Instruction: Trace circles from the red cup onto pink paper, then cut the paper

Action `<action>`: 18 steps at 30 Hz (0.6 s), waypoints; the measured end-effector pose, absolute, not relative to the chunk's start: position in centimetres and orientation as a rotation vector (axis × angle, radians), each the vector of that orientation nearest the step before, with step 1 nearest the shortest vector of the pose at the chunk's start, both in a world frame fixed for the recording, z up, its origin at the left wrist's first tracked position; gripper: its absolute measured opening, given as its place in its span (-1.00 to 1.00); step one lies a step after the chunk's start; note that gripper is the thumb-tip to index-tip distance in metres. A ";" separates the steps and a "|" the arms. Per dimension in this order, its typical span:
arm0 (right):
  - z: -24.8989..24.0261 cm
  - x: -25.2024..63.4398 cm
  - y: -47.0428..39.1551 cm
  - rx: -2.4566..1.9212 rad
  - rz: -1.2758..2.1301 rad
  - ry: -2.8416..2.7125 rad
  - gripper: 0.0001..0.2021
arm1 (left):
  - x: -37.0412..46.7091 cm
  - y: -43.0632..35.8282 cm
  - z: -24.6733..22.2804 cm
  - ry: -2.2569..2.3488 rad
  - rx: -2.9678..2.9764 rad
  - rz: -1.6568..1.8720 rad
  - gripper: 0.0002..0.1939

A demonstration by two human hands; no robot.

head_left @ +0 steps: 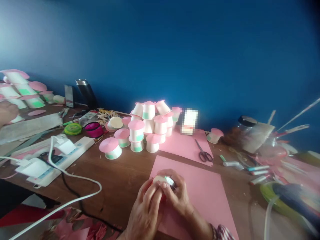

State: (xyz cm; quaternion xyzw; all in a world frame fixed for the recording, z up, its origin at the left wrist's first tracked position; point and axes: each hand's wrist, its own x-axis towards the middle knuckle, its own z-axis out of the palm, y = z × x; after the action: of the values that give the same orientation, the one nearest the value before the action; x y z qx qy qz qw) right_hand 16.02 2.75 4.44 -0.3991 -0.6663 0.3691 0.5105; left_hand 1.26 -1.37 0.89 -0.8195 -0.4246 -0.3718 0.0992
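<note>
Over a pink paper sheet [200, 196], both of my hands are closed round a small pale paper cup [160, 179], mostly hidden by the fingers. My left hand [147, 206] presses its fingers along the near side. On the other side my right hand [177, 193] wraps it, its thumb pointing toward the left fingers. Something shiny, white and green, shows by the right fingers; I cannot tell whether it belongs to the cup. Beyond the hands stands a stack of paper cups [148, 126] with pink round tops and green patches.
Black scissors [205, 156] lie on another pink sheet [180, 146]. A power strip [85, 145] with chargers and a white cable [100, 188] is at left. Markers [258, 168] and a lidded jar [247, 125] are at right. A co-worker's hand [8, 111] is at far left.
</note>
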 end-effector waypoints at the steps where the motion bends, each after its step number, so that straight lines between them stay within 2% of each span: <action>1: 4.3 16.0 2.8 -0.968 0.880 -1.601 -0.81 | 1.3 -1.4 1.0 -1.251 -2.428 -1.116 -0.53; 10: 4.3 16.0 2.9 -0.956 0.884 -1.596 -0.80 | 1.2 -1.1 1.3 -1.221 -2.458 -1.277 -0.39; 15: 4.8 15.8 2.5 -1.022 0.853 -1.603 -0.82 | 1.8 -1.5 0.9 -1.334 -2.236 -1.414 -0.27; 18: 4.8 15.7 2.5 -1.002 0.877 -1.565 -0.82 | 2.1 -1.3 0.4 -1.578 -2.168 -1.457 -0.34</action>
State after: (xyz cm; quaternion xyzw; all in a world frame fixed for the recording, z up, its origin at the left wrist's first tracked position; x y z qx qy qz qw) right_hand 15.70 2.48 4.78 -0.4173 -0.6518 0.3653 0.5173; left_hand 2.09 -1.25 0.38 -0.7097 -0.5167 -0.4769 0.0449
